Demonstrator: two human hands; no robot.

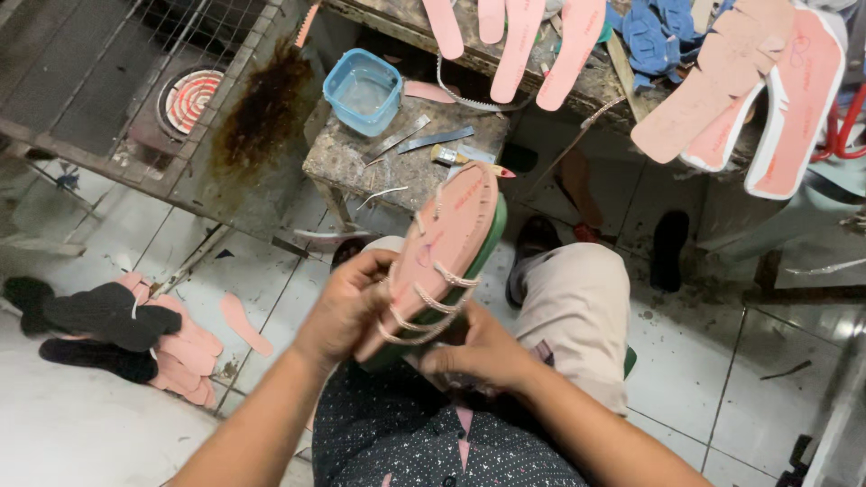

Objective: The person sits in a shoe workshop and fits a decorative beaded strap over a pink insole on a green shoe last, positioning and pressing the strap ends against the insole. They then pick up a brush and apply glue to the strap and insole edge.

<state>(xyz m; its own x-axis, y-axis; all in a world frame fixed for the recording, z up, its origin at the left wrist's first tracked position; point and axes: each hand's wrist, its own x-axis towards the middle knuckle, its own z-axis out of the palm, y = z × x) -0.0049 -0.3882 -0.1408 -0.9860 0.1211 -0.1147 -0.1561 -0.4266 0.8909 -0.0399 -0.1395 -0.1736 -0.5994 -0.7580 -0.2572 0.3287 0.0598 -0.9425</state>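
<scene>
No packages, labels, signs or screens in view; only faint stamped marks on pink insoles (749, 86).

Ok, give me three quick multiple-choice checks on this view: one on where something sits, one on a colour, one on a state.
1. Where is the blue tub?
A. On the small stool
B. On the floor
C. On the person's lap

2. What colour is the form under the pink sole?
A. Yellow
B. Green
C. White

3. How do the hands stand at the sole?
A. Both away from it
B. Only one touches it
C. Left hand grips its side, right hand is at the straps

Answers:
1 A, the tub sits at the stool's back corner beside the flat metal tools.
2 B, a green edge shows along the sole's right side.
3 C, both hands close on the sole's near end.
</scene>
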